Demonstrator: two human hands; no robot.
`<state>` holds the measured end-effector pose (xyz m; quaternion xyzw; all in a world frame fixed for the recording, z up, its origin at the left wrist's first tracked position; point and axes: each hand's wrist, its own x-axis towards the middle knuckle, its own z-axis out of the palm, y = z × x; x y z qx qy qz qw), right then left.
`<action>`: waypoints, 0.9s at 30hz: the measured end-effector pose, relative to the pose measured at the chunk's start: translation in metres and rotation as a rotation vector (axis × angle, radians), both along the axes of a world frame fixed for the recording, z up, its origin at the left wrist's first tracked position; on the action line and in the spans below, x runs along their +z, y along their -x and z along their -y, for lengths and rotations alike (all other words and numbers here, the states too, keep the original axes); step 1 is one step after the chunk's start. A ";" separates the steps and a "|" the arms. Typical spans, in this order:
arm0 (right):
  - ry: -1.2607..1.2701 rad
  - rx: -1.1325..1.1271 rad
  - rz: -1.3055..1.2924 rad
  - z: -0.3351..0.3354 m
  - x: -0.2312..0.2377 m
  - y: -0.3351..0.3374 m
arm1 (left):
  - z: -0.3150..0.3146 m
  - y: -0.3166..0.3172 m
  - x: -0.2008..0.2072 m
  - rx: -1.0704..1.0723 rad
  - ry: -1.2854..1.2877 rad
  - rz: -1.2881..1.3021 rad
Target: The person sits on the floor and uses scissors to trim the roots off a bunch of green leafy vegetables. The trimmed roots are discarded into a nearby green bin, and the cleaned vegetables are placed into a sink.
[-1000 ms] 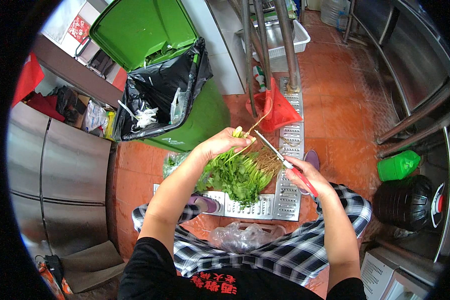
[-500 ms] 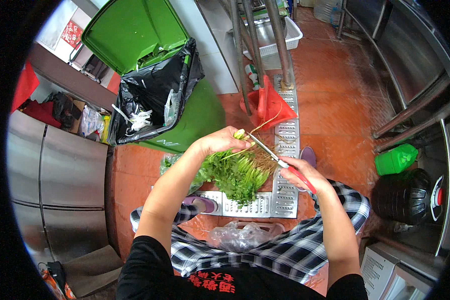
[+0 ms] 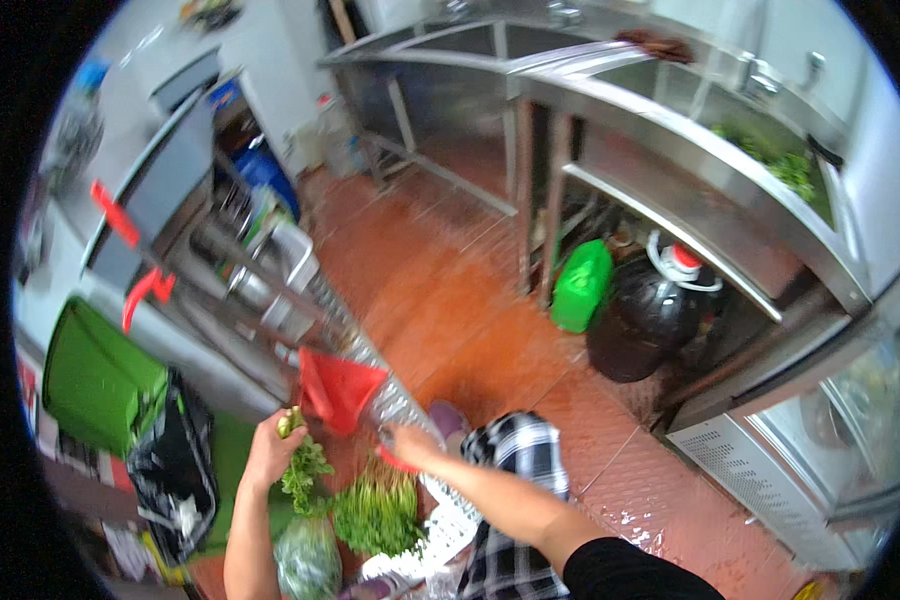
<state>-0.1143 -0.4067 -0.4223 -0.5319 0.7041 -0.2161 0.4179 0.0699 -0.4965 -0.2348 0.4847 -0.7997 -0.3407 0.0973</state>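
Note:
My left hand (image 3: 270,450) is closed around the stems of a small bunch of coriander (image 3: 305,472), whose leaves hang below the fingers. To its right, my right hand (image 3: 408,444) grips a pair of scissors by the red handle (image 3: 396,461); the blades are hard to make out. The two hands are apart. Beneath them a pile of coriander (image 3: 378,512) lies on the floor, its brown roots toward the far side. A clear plastic bag (image 3: 307,558) with greens in it sits left of the pile.
A red dustpan (image 3: 338,388) stands just beyond my hands, by the metal drain grate (image 3: 395,400). Left is a green bin (image 3: 95,375) with a black liner (image 3: 175,470). A green jug (image 3: 582,287) and dark bottle (image 3: 642,318) stand under the steel sink (image 3: 670,115).
My view has swung to the right, bringing the sinks into sight. The scissors have moved away from the stems in my left hand, and leaves now hang from that hand.

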 end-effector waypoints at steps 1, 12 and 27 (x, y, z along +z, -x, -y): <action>0.073 -0.032 0.025 0.004 0.000 0.001 | 0.002 0.021 0.024 -0.014 0.130 -0.099; 0.130 -0.006 -0.014 -0.029 0.019 0.000 | -0.166 0.363 0.297 -0.650 1.258 -0.661; 0.180 -0.685 0.855 -0.017 0.086 0.022 | 0.012 -0.147 -0.263 0.448 0.089 0.021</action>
